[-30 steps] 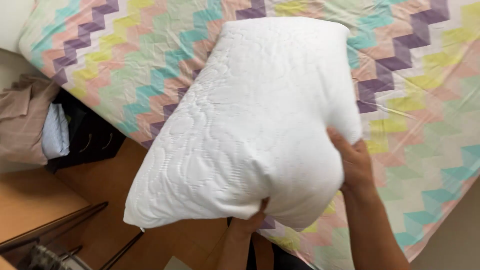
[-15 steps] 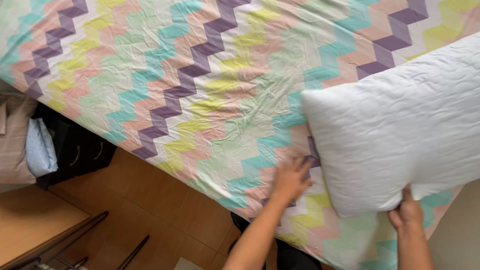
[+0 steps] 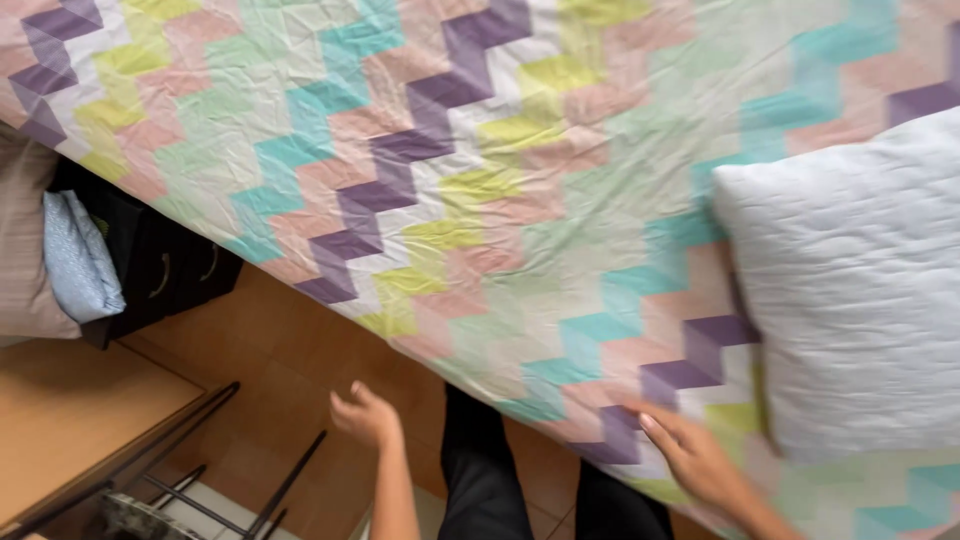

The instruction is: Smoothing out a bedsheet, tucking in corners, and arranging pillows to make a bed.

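Near bed edge: right hand (image 3: 695, 458) spread flat on zigzag sheet (image 3: 480, 180), beside white pillow (image 3: 850, 290). Left hand (image 3: 366, 415) loosely curled, empty, over floor (image 3: 290, 360). Pillow long axis undeterminable, cropped.

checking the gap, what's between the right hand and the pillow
Only zigzag bedsheet lies between the right hand and the white pillow; the head view shows nothing else there.
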